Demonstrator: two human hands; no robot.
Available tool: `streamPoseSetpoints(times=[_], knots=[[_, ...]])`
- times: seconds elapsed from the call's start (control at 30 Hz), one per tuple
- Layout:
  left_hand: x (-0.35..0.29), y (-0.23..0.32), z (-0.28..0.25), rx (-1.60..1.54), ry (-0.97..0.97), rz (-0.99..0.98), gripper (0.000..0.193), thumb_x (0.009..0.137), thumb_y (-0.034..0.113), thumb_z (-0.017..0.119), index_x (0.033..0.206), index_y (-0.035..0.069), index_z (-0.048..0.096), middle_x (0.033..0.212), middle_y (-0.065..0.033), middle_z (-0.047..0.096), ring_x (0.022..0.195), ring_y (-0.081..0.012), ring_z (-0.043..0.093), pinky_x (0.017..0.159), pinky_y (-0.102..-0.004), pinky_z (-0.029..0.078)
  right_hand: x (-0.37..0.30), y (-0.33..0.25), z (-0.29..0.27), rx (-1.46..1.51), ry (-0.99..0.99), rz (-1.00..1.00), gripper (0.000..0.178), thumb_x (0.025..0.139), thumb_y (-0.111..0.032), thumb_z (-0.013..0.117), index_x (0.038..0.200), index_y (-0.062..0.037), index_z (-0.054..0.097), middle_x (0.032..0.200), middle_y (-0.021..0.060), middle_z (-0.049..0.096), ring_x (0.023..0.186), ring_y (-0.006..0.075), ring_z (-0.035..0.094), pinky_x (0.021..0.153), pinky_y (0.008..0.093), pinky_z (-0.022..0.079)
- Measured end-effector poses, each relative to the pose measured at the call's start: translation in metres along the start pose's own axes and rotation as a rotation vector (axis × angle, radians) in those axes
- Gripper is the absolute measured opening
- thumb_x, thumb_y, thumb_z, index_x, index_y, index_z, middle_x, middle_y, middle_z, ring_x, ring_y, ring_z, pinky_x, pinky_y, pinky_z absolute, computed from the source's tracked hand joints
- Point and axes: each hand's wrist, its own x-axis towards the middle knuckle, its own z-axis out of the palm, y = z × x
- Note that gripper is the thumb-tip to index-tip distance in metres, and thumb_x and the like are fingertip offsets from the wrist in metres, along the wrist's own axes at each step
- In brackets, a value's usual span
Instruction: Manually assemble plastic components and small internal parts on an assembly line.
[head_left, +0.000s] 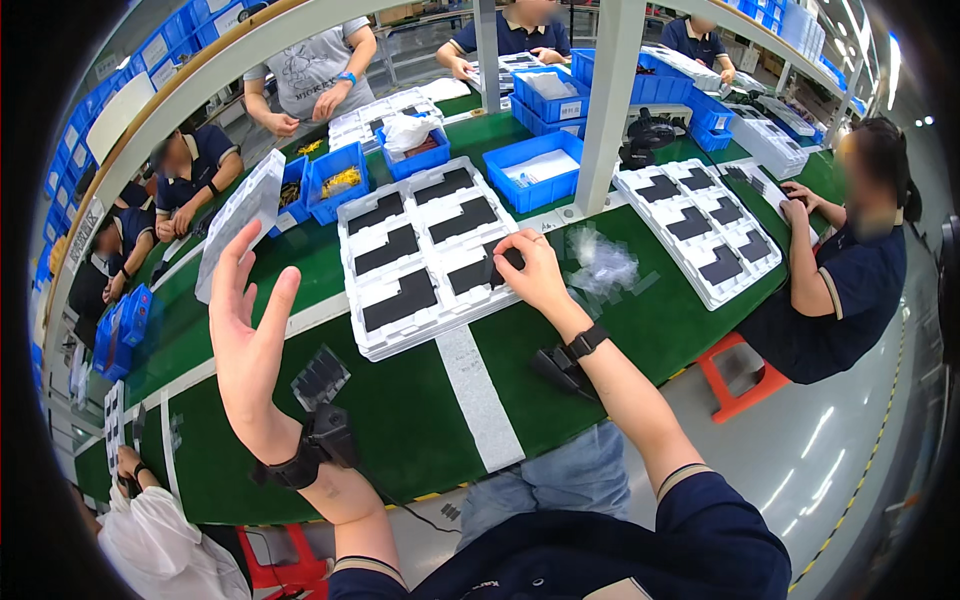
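A white moulded tray (400,335) lies on the green table in front of me, with black L-shaped pieces (400,303) in its compartments. Over its right side, my right hand (532,268) is closed in a pinch at one black piece (470,277). What sits between those fingertips is too small to make out. My left hand (250,350) is raised left of the tray, thumb and fingers spread. Behind its fingers a white panel (243,215) stands tilted; whether the hand touches it I cannot tell.
Clear plastic film (602,262) lies right of the tray, and small dark pieces (320,378) lie left. Blue bins (533,170) line the far side beside a white post (608,110). Another filled tray (700,230) is at right, near a seated co-worker (850,255).
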Motion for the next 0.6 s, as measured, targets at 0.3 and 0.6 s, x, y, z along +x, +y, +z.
streamPoseSetpoints(times=[0.3, 0.6], knots=[[0.001, 0.007, 0.007, 0.017, 0.015, 0.041, 0.049, 0.080, 0.019, 0.063, 0.124, 0.007, 0.046, 0.126, -0.0101, 0.048, 0.120, -0.0281, 0.041, 0.100, -0.0430, 0.028, 0.002, 0.003, -0.001, -0.008, 0.003, -0.006, 0.010, 0.069, -0.013, 0.064, 0.077, -0.0076, 0.062, 0.088, 0.0118, 0.057, 0.089, 0.0326, 0.052, 0.078, 0.0397, 0.043], [-0.028, 0.071, -0.015, -0.389, -0.205, 0.626, 0.092, 0.074, 0.067, 0.049, 0.131, -0.004, 0.032, 0.128, -0.0226, 0.041, 0.121, -0.0358, 0.040, 0.101, -0.0435, 0.030, 0.001, -0.006, 0.005, -0.005, 0.000, 0.003, 0.009, 0.069, -0.013, 0.064, 0.076, -0.0080, 0.062, 0.087, 0.0117, 0.057, 0.088, 0.0318, 0.053, 0.078, 0.0389, 0.043]])
